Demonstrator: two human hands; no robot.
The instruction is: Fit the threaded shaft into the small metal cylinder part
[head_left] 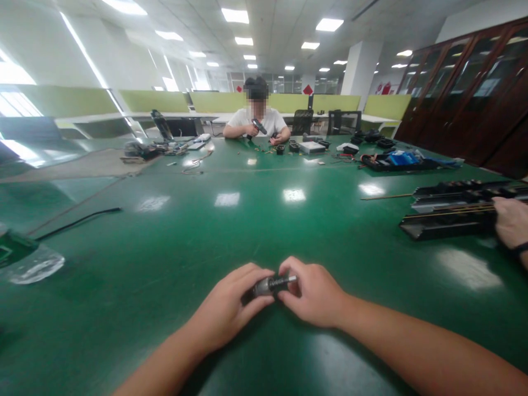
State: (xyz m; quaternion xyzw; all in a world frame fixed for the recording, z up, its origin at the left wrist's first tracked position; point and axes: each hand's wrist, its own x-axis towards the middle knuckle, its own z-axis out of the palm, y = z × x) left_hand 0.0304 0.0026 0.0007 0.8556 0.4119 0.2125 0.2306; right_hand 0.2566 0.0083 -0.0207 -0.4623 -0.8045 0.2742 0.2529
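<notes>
Low over the near middle of the green table (264,231), a small dark cylinder with a silvery shaft (270,285) lies between my two hands, roughly level, with the shaft pointing right. It looks like a small motor, though blur hides its exact kind. My left hand (226,302) wraps its fingers and thumb around the left end and covers part of it. From the other side, my right hand (315,294) curls its thumb and index finger around the right end, by the shaft. Whether its fingertips press on the cylinder is hard to make out.
Across the table sits a person (256,118) with a power drill (259,126). Another person's hand (511,220) touches long black channels (449,223) at right. A black tray (404,162) stands behind them. A clear plastic bottle (37,264) and black cable (78,224) lie left.
</notes>
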